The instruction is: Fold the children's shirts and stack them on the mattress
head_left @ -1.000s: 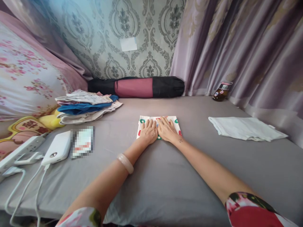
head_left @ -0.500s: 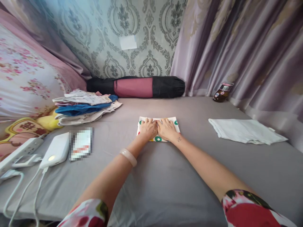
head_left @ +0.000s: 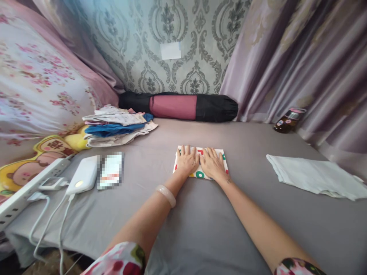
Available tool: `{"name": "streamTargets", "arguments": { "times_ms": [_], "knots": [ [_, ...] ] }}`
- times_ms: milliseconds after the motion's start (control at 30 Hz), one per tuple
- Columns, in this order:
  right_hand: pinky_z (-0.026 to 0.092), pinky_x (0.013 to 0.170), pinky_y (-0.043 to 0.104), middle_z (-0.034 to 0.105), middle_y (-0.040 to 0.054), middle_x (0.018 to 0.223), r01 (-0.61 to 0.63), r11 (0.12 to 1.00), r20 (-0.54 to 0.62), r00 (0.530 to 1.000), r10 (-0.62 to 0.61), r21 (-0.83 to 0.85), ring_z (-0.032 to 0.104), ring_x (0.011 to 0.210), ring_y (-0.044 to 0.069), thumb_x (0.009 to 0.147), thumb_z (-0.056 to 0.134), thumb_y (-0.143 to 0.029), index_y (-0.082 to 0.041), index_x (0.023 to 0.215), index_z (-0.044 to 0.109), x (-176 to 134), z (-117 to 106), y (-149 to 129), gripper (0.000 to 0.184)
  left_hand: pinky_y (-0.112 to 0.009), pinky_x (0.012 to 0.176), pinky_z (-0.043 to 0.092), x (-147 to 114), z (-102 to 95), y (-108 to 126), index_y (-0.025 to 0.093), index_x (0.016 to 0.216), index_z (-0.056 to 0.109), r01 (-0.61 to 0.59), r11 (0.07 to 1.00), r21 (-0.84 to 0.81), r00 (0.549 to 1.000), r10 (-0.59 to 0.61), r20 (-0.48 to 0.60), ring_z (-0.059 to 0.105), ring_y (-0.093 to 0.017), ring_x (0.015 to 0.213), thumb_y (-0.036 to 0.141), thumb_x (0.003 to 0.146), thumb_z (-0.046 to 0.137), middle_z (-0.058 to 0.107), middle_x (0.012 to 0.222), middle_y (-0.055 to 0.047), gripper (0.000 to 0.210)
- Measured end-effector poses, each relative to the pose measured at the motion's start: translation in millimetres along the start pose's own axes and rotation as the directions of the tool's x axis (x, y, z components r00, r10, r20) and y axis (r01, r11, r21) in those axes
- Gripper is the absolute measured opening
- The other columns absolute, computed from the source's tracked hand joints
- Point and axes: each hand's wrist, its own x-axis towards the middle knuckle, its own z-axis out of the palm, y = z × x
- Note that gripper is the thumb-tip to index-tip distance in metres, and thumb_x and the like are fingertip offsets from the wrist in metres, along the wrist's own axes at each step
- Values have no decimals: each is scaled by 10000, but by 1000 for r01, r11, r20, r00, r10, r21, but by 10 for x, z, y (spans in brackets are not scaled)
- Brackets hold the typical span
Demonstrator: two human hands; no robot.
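A folded white cloth with colourful printed shapes [head_left: 200, 175] lies flat on the grey sheet [head_left: 200, 214]. My left hand [head_left: 187, 160] rests palm down on its left half, fingers stretched away from me. On the right half lies my right hand [head_left: 212, 163], also flat with its fingers spread. The two hands are close together, with a small gap between them. Parts of the cloth are hidden under both palms. A pale bangle [head_left: 166, 195] circles my left wrist.
A pile of folded clothes [head_left: 117, 128] sits at the back left. At left are a white power bank [head_left: 83, 173] with cables, a power strip [head_left: 31, 187] and a blurred-out rectangle [head_left: 111, 170]. A pale folded garment [head_left: 315, 175], a bottle [head_left: 288, 120] and a rolled bag [head_left: 174, 107] lie beyond.
My fingers have straightened from a bunched position and now lie flat, apart from each other, on the cloth. The camera view has turned slightly left.
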Motion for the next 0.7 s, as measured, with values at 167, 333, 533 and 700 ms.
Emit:
{"name": "streamTargets", "arguments": {
  "times_ms": [167, 333, 533, 700],
  "knots": [
    [209, 1110, 511, 394, 196, 1495, -171, 985, -39, 985, 170, -19, 311, 1391, 329, 969, 309, -403, -90, 1416, 444, 28, 45, 13, 562, -584, 1117, 228, 16, -15, 16, 210, 1446, 418, 187, 981, -45, 982, -187, 17, 291, -379, 1410, 565, 956, 258, 362, 1523, -173, 626],
    [232, 1096, 510, 384, 262, 1477, -313, 950, -74, 948, 311, -17, 323, 1376, 357, 947, 338, -411, 4, 1415, 400, 44, 83, -5, 628, -533, 1135, 234, 15, -5, 15, 90, 1465, 372, 269, 962, -40, 963, -269, 0, 311, -373, 1403, 571, 951, 253, 371, 1501, -232, 714],
    [214, 1122, 481, 383, 239, 1489, -311, 950, -43, 950, 311, 6, 307, 1393, 331, 954, 325, -419, 5, 1422, 393, 28, 50, -29, 635, -512, 1128, 263, -4, -26, -41, 87, 1455, 391, 259, 966, -27, 966, -259, -6, 349, -362, 1383, 539, 958, 267, 404, 1486, -216, 684],
    [189, 1141, 477, 333, 202, 1530, -330, 943, 51, 943, 328, 41, 259, 1424, 308, 971, 288, -444, -25, 1455, 357, 44, 11, 18, 644, -475, 1128, 294, -24, -94, -133, 103, 1444, 409, 205, 978, -32, 978, -204, 39, 356, -332, 1388, 515, 964, 269, 412, 1495, -175, 648]
  ]
}}
